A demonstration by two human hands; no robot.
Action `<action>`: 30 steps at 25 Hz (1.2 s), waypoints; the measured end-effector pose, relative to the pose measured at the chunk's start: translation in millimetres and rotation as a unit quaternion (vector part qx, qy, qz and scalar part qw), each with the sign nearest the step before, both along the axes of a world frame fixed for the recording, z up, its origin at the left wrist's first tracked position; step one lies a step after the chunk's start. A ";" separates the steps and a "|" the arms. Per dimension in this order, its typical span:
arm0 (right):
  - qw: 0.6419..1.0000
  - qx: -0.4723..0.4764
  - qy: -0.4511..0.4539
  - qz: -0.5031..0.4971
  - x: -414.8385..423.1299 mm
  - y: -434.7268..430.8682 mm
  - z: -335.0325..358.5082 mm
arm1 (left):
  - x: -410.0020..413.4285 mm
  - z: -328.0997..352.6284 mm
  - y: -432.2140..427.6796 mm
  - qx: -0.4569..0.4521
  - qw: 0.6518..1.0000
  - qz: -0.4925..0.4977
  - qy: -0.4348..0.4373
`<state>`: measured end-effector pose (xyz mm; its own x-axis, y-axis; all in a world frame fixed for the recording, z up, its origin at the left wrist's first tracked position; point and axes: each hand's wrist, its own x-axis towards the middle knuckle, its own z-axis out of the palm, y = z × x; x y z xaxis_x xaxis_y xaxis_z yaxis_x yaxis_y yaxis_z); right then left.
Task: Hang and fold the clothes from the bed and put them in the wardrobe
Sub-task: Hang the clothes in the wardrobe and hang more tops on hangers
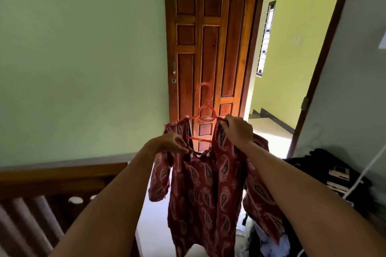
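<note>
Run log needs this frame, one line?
step: fitting paisley top onto hanger | left hand: pinches neckline | right hand: grips shoulder at hanger arm | hook: free, not hung

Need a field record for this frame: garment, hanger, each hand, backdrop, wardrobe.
garment: red paisley top, on the hanger, held up in the air
hanger: red plastic hanger, hook free, on no rail
left hand: pinches the top's neckline
right hand: grips the top's shoulder over the hanger arm
backdrop: wooden panel door
wardrobe: not in view
</note>
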<state>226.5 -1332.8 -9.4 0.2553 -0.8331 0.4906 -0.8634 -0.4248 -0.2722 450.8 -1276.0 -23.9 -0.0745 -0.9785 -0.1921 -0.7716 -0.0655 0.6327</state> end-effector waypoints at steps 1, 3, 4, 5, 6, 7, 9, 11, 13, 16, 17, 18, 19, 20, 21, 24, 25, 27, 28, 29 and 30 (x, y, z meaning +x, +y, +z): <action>1.000 0.001 -0.009 0.004 11.7 -19.9 1.4 | 9.7 3.1 -20.7 -0.007 1.000 0.004 0.003; 0.999 0.008 -0.030 0.013 33.4 -59.6 0.4 | 27.9 5.2 -58.3 -0.007 1.000 0.007 0.007; 0.999 0.008 -0.035 0.017 43.0 -77.5 -1.3 | 35.8 5.6 -73.4 -0.005 1.000 0.007 0.002; 0.999 0.007 -0.040 0.019 53.0 -94.3 -3.1 | 44.4 5.2 -87.4 -0.005 1.000 0.008 -0.003; 0.999 0.004 -0.046 0.023 65.2 -115.5 -4.8 | 55.9 3.8 -105.5 -0.006 1.000 0.015 -0.004; 0.998 0.004 -0.053 0.027 77.3 -136.0 -6.2 | 67.4 1.8 -123.0 -0.008 1.000 0.028 -0.002; 0.997 0.010 -0.056 0.045 102.7 -178.4 -10.6 | 89.7 -1.5 -155.5 -0.014 0.998 0.054 -0.008; 0.996 0.010 -0.054 0.074 130.1 -224.0 -16.4 | 112.2 -3.8 -188.2 -0.021 0.997 0.076 -0.019; 0.993 0.009 -0.046 0.104 156.0 -263.1 -18.4 | 133.3 -2.2 -215.6 -0.027 0.995 0.094 -0.025; 0.989 0.005 -0.038 0.146 206.7 -331.0 -7.7 | 176.0 8.7 -263.3 -0.027 0.988 0.151 -0.013; 0.987 0.000 -0.032 0.158 223.8 -348.9 -2.4 | 191.3 13.3 -276.9 -0.037 0.984 0.174 -0.012; 0.985 -0.006 -0.025 0.170 241.1 -365.0 2.1 | 207.3 16.6 -289.7 -0.047 0.979 0.197 -0.017; 0.983 -0.011 -0.021 0.182 259.6 -380.9 5.8 | 224.5 17.8 -301.4 -0.054 0.974 0.220 -0.024; 0.981 -0.013 -0.023 0.193 279.1 -395.9 7.4 | 241.3 17.7 -309.5 -0.052 0.969 0.242 -0.031; 0.978 -0.012 -0.026 0.204 296.8 -407.2 8.1 | 257.4 16.0 -314.9 -0.040 0.964 0.259 -0.034; 0.971 -0.006 -0.029 0.237 358.4 -436.9 2.2 | 312.5 -0.6 -326.2 0.008 0.947 0.322 -0.007; 0.970 -0.001 -0.024 0.242 377.3 -443.7 0.8 | 330.2 -5.6 -327.7 0.015 0.940 0.342 0.005; 0.965 0.009 -0.020 0.262 430.5 -460.1 -6.4 | 376.5 -17.5 -332.1 0.015 0.928 0.372 0.024; 0.963 0.008 -0.016 0.270 458.5 -466.3 -9.4 | 400.5 -21.9 -333.4 0.013 0.923 0.384 0.028; 0.961 0.009 -0.015 0.277 483.9 -471.1 -11.7 | 421.8 -25.1 -333.5 0.014 0.918 0.395 0.028; 0.959 0.012 -0.018 0.284 509.0 -474.8 -13.7 | 442.4 -27.7 -333.8 0.017 0.914 0.405 0.026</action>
<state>735.5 -1807.6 -23.1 0.6537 -0.5759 0.4909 -0.4848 -0.8168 -0.3127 893.2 -1609.8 -51.6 0.6620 -0.7100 -0.2400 -0.4302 -0.6223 0.6540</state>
